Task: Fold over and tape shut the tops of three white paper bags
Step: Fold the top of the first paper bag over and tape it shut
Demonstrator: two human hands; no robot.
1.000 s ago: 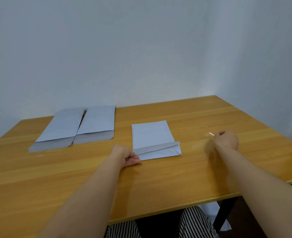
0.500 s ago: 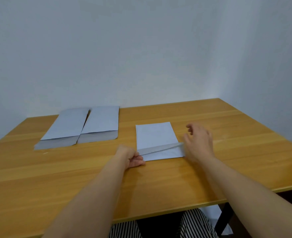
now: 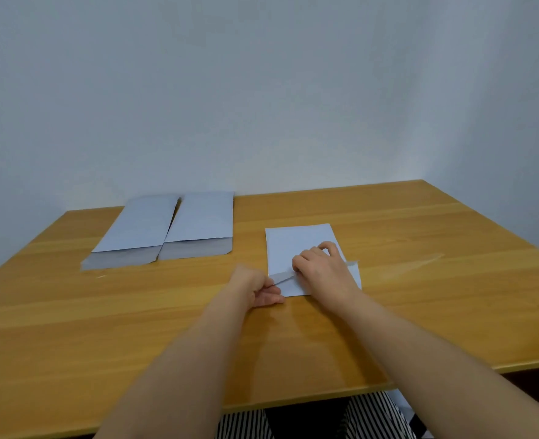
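Note:
Three white paper bags lie flat on the wooden table [image 3: 420, 327]. The middle bag [image 3: 296, 245] has its near end folded over into a flap. My left hand [image 3: 258, 288] pinches the flap's left corner. My right hand [image 3: 320, 267] lies on top of the flap with its fingers curled down, covering most of the fold. Whether it holds a piece of tape is hidden. The other two bags, the left one [image 3: 138, 228] and the one beside it [image 3: 203, 218], lie side by side at the back left with their grey near ends unfolded.
A shiny clear tape strip [image 3: 417, 263] lies on the table right of the middle bag. A tiny scrap [image 3: 100, 275] sits near the left bag's front corner. The white wall stands close behind the table. Striped trousers show below the front edge.
My right hand has come from the tape strip on the right over to the middle bag and now lies on its folded flap. The left hand has kept hold of the flap's corner.

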